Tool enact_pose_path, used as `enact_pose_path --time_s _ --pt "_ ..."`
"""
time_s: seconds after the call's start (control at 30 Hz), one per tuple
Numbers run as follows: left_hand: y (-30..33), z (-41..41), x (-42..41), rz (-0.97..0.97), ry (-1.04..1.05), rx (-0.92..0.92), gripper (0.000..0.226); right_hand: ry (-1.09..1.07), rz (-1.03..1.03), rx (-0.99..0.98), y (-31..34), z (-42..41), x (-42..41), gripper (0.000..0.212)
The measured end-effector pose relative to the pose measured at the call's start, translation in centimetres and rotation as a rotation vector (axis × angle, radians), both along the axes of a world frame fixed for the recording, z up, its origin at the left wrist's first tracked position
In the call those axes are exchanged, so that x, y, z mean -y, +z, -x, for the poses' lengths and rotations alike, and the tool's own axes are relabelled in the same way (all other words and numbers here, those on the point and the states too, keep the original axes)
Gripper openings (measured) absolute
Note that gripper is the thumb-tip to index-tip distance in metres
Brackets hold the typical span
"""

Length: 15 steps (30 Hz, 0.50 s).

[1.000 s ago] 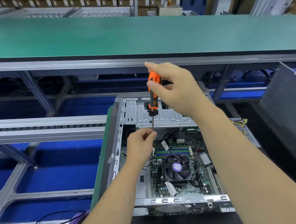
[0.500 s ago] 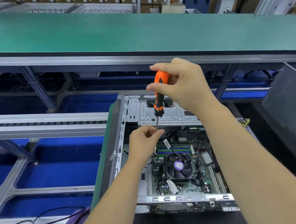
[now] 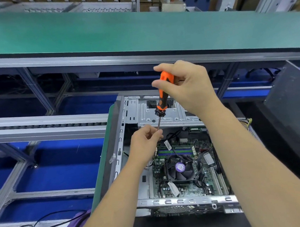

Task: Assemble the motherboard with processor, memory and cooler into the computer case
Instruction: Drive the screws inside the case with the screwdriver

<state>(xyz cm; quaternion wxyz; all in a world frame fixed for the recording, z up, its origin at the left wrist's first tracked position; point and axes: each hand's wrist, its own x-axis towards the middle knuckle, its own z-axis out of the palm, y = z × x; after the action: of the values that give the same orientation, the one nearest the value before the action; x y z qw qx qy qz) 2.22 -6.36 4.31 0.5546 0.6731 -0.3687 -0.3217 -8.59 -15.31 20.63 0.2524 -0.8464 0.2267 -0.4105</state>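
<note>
Right hand (image 3: 189, 87) gripped orange screwdriver (image 3: 163, 95) upright; left hand (image 3: 144, 141) pinched its tip, at 12 o'clock of motherboard (image 3: 201, 165) in computer case (image 3: 183, 201).

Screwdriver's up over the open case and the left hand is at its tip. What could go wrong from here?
1. The left hand pinches at the tip of the screwdriver; whatever it is seating there is hidden, and could drop onto the motherboard below.
2. The tip hangs above loose black cables near the cooler fan; coming down, it might snag them.
3. The right hand grips only the handle's top, so the shaft may wobble.
</note>
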Motion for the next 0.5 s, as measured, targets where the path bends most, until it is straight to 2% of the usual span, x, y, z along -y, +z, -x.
enact_pose_path --time_s 0.07,0.2,0.37,0.5 --pt "-0.17 -0.01 0.02 0.002 0.008 0.029 0.017 -0.017 -0.016 0.008 -0.01 0.06 0.0 0.034" --pt "-0.27 -0.29 -0.05 0.024 0.07 0.114 0.018 0.185 -0.159 -0.022 0.11 0.56 -0.38 0.044" --pt "0.15 -0.19 -0.1 0.04 0.069 0.093 0.018 0.048 -0.06 -0.091 0.53 -0.02 0.13 0.046" --pt "0.0 -0.48 0.04 0.021 0.078 0.119 0.023 0.188 -0.102 -0.076 0.39 -0.01 -0.48 0.044"
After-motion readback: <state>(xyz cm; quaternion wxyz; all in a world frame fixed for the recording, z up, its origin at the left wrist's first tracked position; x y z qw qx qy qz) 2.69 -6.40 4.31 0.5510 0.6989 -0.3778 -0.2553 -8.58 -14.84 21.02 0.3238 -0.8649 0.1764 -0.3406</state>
